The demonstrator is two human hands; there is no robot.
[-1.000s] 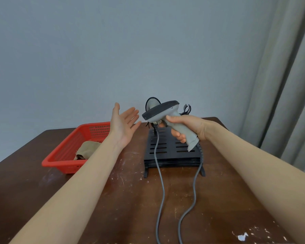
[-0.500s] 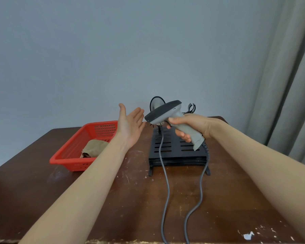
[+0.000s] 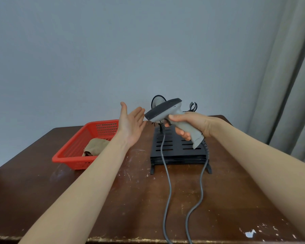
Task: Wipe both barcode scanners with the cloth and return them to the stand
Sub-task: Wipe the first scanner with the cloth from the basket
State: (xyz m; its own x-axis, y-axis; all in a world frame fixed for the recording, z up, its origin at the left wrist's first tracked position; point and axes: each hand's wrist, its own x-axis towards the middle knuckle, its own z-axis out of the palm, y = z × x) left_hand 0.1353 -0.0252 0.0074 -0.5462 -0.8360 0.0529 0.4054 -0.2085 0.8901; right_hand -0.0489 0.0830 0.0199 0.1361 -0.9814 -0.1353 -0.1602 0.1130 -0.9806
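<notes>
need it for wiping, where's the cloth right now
In the head view the cloth lies crumpled inside the red basket on the left of the table, left of the black stand; the open left hand isn't touching it.

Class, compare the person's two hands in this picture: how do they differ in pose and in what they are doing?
The right hand is closed around the grey barcode scanner by its handle; the left hand is open and empty. The right hand is over the black stand; the left is nearer the red basket. Both are raised above the table.
</notes>
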